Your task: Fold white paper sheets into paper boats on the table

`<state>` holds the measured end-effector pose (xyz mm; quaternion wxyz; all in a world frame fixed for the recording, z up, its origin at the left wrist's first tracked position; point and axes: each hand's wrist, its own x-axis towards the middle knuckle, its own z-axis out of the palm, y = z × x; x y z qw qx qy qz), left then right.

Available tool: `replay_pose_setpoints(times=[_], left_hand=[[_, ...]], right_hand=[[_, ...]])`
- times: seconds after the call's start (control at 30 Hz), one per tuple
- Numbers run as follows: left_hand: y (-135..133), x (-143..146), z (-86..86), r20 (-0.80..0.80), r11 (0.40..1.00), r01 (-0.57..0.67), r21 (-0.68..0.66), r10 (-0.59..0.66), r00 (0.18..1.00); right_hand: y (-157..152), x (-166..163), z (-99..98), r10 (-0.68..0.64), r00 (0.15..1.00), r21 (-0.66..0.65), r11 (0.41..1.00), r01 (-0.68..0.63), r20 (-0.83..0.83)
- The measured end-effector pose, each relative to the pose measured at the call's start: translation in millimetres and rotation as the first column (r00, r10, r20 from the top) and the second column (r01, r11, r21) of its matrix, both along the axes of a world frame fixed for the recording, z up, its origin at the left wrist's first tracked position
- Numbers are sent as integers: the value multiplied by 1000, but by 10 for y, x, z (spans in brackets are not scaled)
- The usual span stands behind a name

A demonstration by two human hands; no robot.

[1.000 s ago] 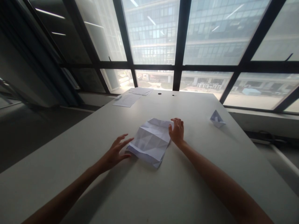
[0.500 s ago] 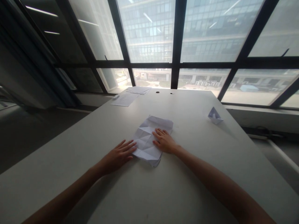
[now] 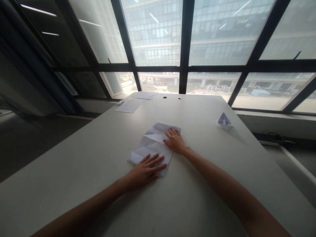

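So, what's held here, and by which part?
Nothing gripped: left hand lies flat on the near end of the paper, right hand on its far end.

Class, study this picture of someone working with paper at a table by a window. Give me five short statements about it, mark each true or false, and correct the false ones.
1. The left hand and the right hand both rest flat, fingers spread, on the creased sheet. True.
2. A small folded paper boat stands near the right edge of the table. True.
3. The right hand grips the paper boat. False: the boat stands alone, well apart from both hands.
4. The creased sheet is crumpled into a ball. False: it lies spread open on the table.
5. Loose papers lie at the table's far left corner. True.
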<state>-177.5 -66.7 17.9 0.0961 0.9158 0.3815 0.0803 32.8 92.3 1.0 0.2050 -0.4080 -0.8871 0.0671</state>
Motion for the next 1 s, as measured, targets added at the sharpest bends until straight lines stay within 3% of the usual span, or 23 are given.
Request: replay_pose_setpoints(times=[0.17,0.47,0.67,0.73,0.83,0.93,1.0], left_hand=[[55,48,57,-109,995,42,96,-31,994],[120,265,99,-125,988,102,117,-87,988],[102,376,198,-103,996,68,60,-62,993],[169,402,291,-83,999,17,45,-13,996],[406,415,339,-48,974,-184,132,192,980],[678,384,203,-63,904,-394,164,408,911],[791,349,62,-123,884,-460,84,467,876]], right_hand=[[381,73,43,-172,985,-10,985,172,2],[543,82,-35,-125,980,-9,992,125,-158],[624,-4,-38,-229,927,-28,973,231,-298],[633,-20,-48,-245,913,-24,968,251,-327],[628,-17,-57,-236,907,-14,969,247,-349],[592,12,-34,-252,900,-4,963,268,-355],[526,34,5,-293,885,29,945,325,-362]])
